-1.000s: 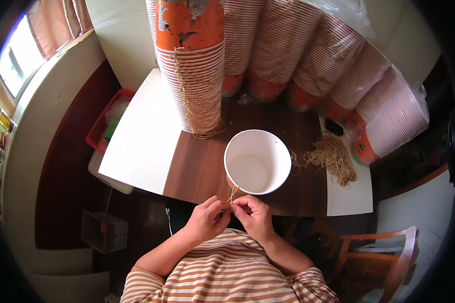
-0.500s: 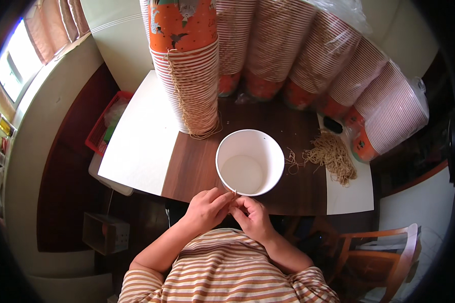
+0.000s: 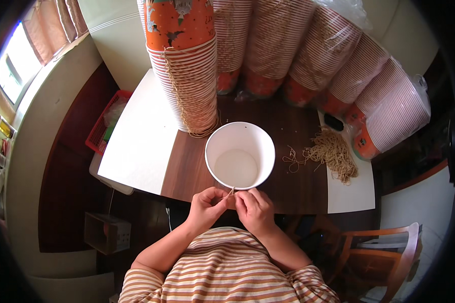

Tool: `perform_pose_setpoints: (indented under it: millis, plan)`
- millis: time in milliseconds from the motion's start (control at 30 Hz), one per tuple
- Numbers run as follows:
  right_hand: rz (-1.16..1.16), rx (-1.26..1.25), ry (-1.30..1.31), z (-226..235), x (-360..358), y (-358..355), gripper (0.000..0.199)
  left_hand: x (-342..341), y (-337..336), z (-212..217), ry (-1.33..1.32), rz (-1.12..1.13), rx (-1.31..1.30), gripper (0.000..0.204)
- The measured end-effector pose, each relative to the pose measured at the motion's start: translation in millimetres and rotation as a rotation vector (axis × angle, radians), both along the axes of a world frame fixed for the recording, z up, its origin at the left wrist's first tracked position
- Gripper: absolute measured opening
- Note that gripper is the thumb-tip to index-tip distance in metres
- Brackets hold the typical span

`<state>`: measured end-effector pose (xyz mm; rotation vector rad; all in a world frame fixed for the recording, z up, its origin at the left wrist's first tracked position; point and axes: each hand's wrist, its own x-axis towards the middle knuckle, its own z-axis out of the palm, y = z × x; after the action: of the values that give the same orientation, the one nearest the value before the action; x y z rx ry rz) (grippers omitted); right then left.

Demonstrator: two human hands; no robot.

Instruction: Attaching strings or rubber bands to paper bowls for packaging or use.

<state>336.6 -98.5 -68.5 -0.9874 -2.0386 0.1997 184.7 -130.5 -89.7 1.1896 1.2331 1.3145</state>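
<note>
Both hands: my left hand point(image 3: 206, 205) and right hand point(image 3: 254, 208) met at the near rim of the cup point(image 3: 240, 155), just over the table edge.
Left grip: fingers were closed, pinching one end of the string point(image 3: 231, 192) between thumb and forefinger.
Right grip: fingers were curled shut on the other end of that string, knuckles toward me.
String: it was thin and tan, ran up from between my fingertips to the cup's rim and touched it there; how it was fixed to the rim I could not tell.
Cup: it was white inside, stood upright and open on the dark wood table point(image 3: 293, 184), directly in front of me.
Stack: a tall stack of cups point(image 3: 189, 76), orange outside with strings hanging down its side, stood just behind the cup to the left.
Rows: more stacked cups point(image 3: 338, 65) lay tilted along the back and right of the table.
Strings: a loose pile of strings point(image 3: 331, 151) lay right of the cup, apart from it.
Sheet: a white sheet point(image 3: 136, 146) covered the table's left part.
Chair: a wooden chair point(image 3: 384, 257) stood at my lower right.
</note>
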Motion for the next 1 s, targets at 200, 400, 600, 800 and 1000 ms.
perform_pose_setpoints:
  millis: [200, 400, 600, 800, 1000]
  plan:
    - [0.033, -0.516, 0.454, -18, -12, 2, 0.01, 4, -2, 4, -0.412, 0.005, -0.292, 0.01]
    - [0.289, -1.152, 1.0, -34, -14, 6, 0.013, 0, 0, 8, -0.451, 0.024, -0.356, 0.009]
    - [0.363, -1.228, 1.056, -25, -14, 3, 0.014, -2, -2, 12, -0.455, 0.029, -0.303, 0.011]
    - [0.342, -1.272, 1.067, -19, -14, 4, 0.014, 0, -3, 7, -0.387, 0.052, -0.26, 0.013]
    - [0.46, -1.554, 1.341, -30, -9, 6, 0.018, 5, -5, 4, -0.035, 0.143, 0.012, 0.009]
